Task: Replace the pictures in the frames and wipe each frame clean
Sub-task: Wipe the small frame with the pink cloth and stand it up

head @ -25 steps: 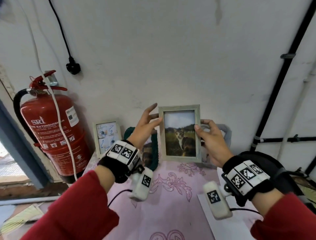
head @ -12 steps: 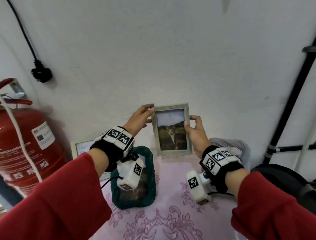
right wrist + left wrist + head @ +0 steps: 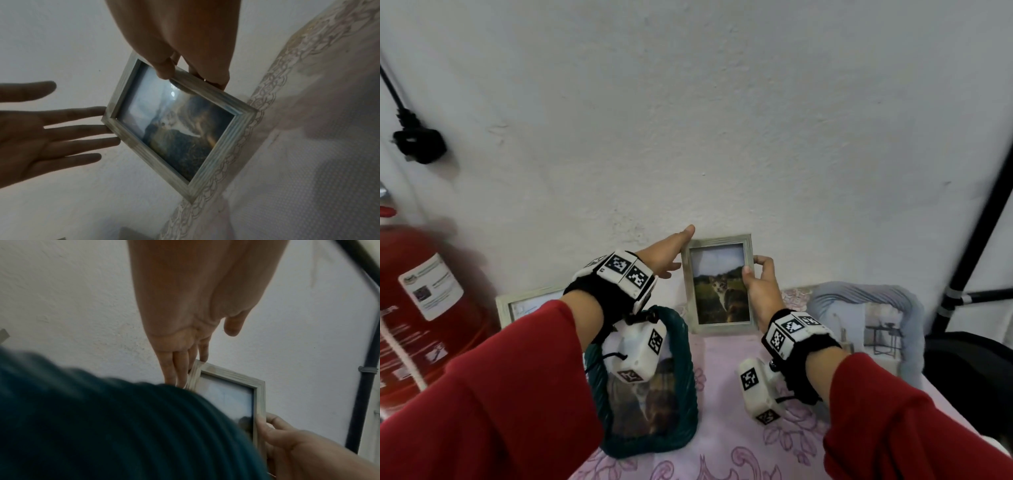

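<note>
A pale wooden frame [image 3: 719, 284] with a cat picture stands upright against the white wall at the back of the pink tablecloth [image 3: 726, 394]. My right hand [image 3: 758, 284] pinches its right edge, thumb on the front and fingers behind, as the right wrist view shows on the frame [image 3: 174, 129]. My left hand [image 3: 671, 253] is flat with straight fingers, whose tips touch the frame's left edge [image 3: 195, 374]. A teal ribbed frame [image 3: 654, 394] stands under my left wrist. Its picture is partly hidden by the wrist camera.
A grey-blue ribbed frame [image 3: 876, 329] leans at the right and a pale frame [image 3: 524, 305] at the left by the wall. A red fire extinguisher [image 3: 421, 308] stands far left. A black pipe [image 3: 976, 233] runs along the wall at right.
The cat frame has gone down and back until it stands on the table against the wall. My view has shifted right. Both hands stayed at its edges.
</note>
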Demonstrator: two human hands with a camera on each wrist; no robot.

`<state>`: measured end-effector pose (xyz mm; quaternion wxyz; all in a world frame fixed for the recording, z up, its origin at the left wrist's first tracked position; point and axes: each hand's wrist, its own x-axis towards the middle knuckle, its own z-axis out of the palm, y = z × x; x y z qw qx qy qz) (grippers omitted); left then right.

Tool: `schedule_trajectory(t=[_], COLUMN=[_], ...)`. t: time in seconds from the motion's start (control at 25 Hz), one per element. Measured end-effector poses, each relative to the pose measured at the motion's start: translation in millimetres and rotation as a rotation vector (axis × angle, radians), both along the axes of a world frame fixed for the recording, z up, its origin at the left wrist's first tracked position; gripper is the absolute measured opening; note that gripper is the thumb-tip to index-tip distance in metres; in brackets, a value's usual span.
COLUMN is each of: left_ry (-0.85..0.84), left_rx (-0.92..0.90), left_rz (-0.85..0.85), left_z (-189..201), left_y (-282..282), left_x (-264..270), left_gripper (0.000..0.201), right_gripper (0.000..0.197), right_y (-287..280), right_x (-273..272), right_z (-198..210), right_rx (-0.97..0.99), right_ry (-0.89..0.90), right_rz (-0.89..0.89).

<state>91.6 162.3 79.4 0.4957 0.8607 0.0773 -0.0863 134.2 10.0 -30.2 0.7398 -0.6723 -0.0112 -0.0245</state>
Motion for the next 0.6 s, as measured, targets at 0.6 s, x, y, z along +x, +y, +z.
schedule_trajectory(t=[0.6], left_ry=[0.161], left_rx=[0.195], left_rz=[-0.031], left_z=[-10.0], left_y=[-12.7], left_x=[-8.4], left_gripper=[0.067], right_gripper=[0.022], right_y=[-5.6], right_x=[-3.2], right_z=[-28.4], right_rx=[-0.185], right_ry=[0.100], right_rz=[-0.193])
